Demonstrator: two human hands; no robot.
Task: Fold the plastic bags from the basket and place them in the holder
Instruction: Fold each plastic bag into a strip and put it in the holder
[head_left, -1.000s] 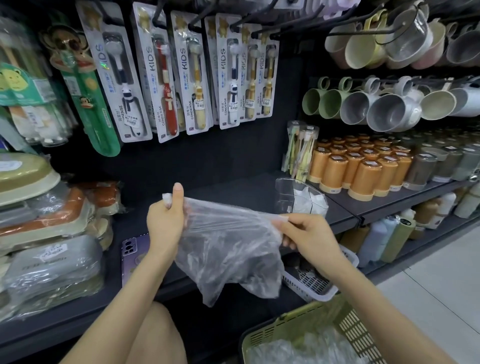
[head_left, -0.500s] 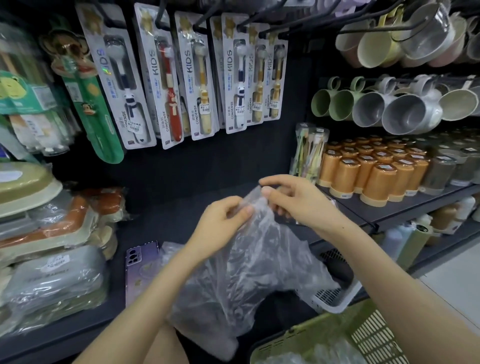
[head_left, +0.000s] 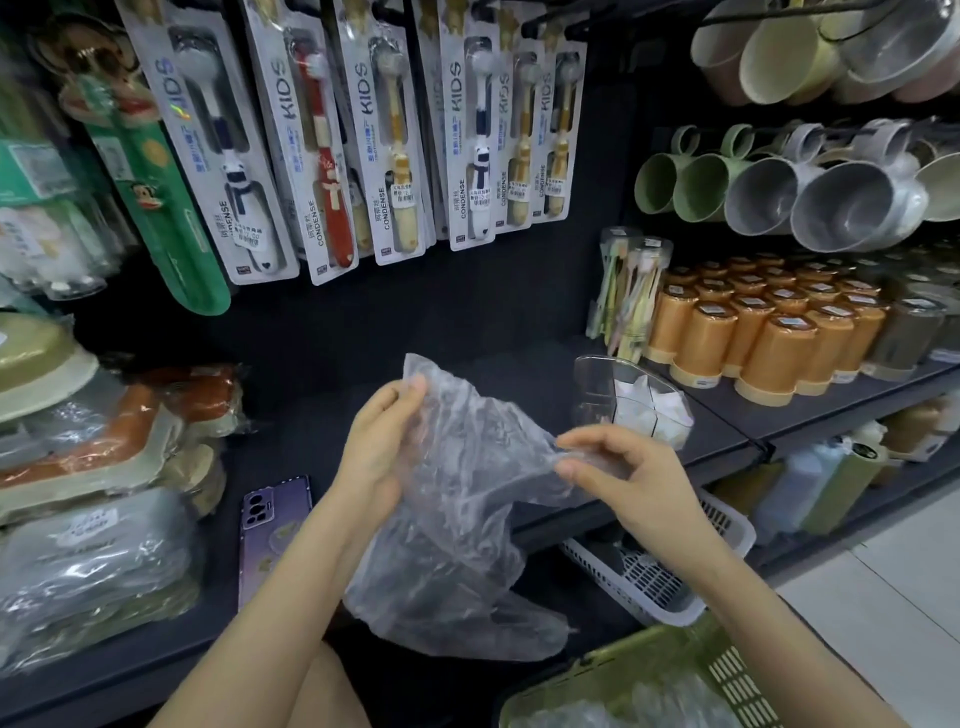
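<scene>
A crumpled clear plastic bag (head_left: 457, 519) hangs in the air in front of the dark shelf. My left hand (head_left: 382, 447) pinches its upper left corner. My right hand (head_left: 618, 467) pinches its right edge between thumb and fingers. The clear holder (head_left: 597, 384) stands on the shelf just behind my right hand, with white folded bags inside. The green basket (head_left: 613, 670) sits at the bottom right with more clear bags in it.
A purple phone (head_left: 275, 525) lies on the shelf by my left forearm. A white basket (head_left: 665, 582) sits below the shelf edge. Wrapped trays are stacked at left, orange cups (head_left: 769, 338) at right, and toothbrush packs hang above.
My hands were close together at the bag's top; now they have drawn apart, the right hand lower and to the right, spreading the bag between them.
</scene>
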